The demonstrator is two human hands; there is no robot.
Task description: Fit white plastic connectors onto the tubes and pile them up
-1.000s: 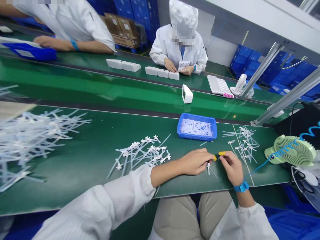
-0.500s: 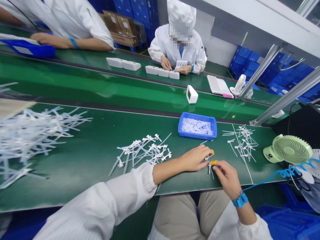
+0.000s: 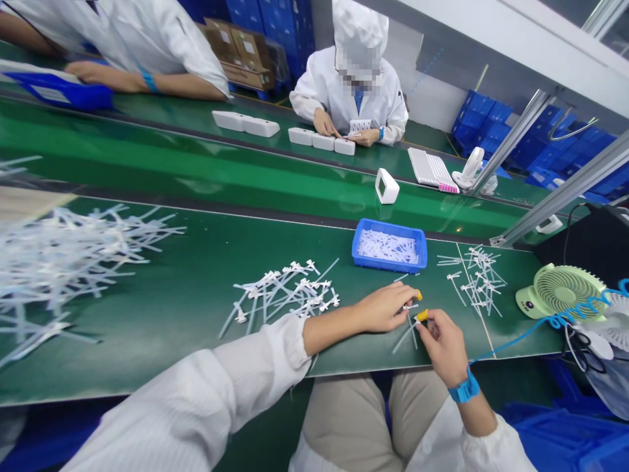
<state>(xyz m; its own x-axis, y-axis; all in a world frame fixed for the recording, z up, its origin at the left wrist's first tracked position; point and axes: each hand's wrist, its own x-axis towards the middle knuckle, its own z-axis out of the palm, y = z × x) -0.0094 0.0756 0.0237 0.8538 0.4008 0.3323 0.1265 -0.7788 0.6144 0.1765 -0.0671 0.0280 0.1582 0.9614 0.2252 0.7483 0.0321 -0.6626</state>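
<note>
Left hand, right hand: pinch grips

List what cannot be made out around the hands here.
Head view: the part pinched by the left hand is too small and half covered by fingers; whether the right hand grips it too is unclear.
Head view: the pile at the left edge is blurred and cut off.
Head view: the pieces in the tray are too small to tell apart.

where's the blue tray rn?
Head view, right of centre: the blue tray sits on the green bench, just beyond the left hand, left of some loose white parts.
</note>
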